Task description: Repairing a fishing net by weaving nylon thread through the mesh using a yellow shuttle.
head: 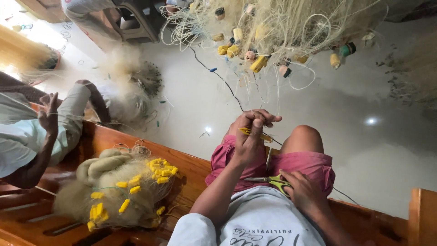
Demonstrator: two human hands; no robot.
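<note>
net bundle (116, 193) on bench (191, 166) – left of scissors (273, 181)

I count one pair of scissors (273, 181), one yellow netting needle (253, 132), two net heaps (123, 191) and one wooden bench (191, 166).

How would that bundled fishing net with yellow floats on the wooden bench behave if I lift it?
The bundled fishing net would probably sag and spill, being loose fine mesh. It looks light for its bulk. Its yellow floats and stray strands may snag on the wooden bench.
</note>
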